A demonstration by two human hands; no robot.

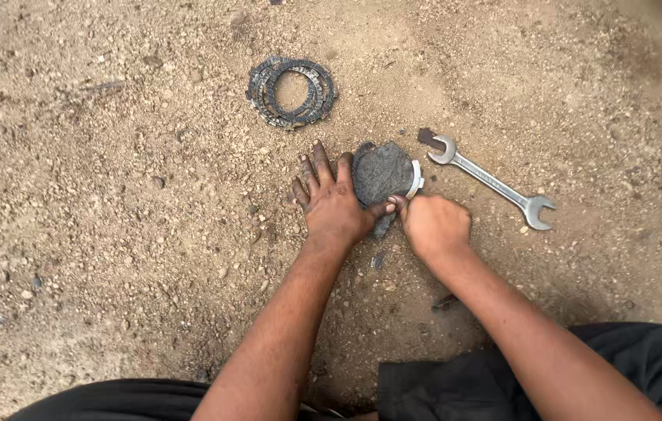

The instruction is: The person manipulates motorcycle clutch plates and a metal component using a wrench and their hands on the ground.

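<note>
**Dark grey disc worked on sandy ground**

A dark grey, grimy round disc point(381, 173) is pinned flat to the gritty ground point(112, 234) by the left hand point(332, 204), fingers spread, the thumb against the disc's near edge. The right hand point(434, 224) is closed around a pale, curved metal tool point(416, 181) set at the disc's rim. Firm downward pressure and short, controlled strokes appear advisable. Beyond the grip lies a stack of toothed rings point(292, 92); an open-ended spanner point(493, 181) rests just outside the right hand.
</note>
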